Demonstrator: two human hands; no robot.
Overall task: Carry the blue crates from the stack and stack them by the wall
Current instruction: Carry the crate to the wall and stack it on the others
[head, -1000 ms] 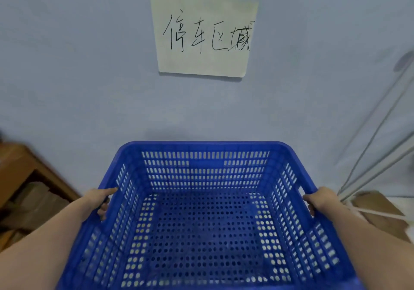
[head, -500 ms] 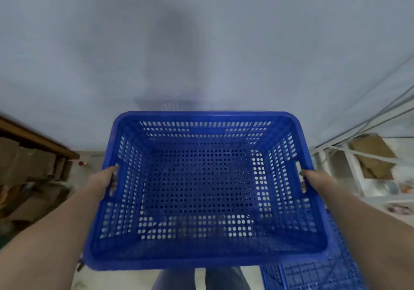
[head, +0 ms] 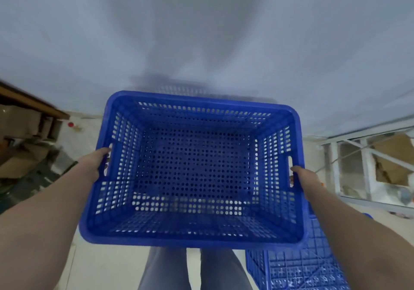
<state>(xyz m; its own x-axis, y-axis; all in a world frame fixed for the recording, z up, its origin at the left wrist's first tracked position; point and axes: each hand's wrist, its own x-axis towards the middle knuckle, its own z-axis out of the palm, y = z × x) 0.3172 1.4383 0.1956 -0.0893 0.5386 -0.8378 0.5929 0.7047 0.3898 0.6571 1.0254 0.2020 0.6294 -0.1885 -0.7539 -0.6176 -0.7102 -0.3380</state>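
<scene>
The blue crate (head: 192, 173) hangs in the air between the two hands, open side up, its perforated floor and slotted walls in full view. The left hand (head: 95, 163) grips the crate's left side wall at the handle slot, fingers curled over the rim there. The right hand (head: 302, 177) holds the opposite wall the same way, fingers hooked into the right handle slot and hidden behind the plastic. Both forearms reach in from the lower corners.

Beyond the hands, the crate's far rim sits close to the pale wall (head: 201, 32), with a blurred blue shape showing just past that rim. Below the right hand, another blue crate (head: 298, 265) stands on the floor, its top partly tucked under the held crate's near right corner. The person's legs (head: 190, 269) show under the near rim.

To the left of the left hand, a wooden shelf (head: 29, 108) with cardboard pieces borders a strip of light floor (head: 85, 132). To the right of the right hand, a white metal rack (head: 363, 166) stands against the wall, with bare floor between it and the crate.
</scene>
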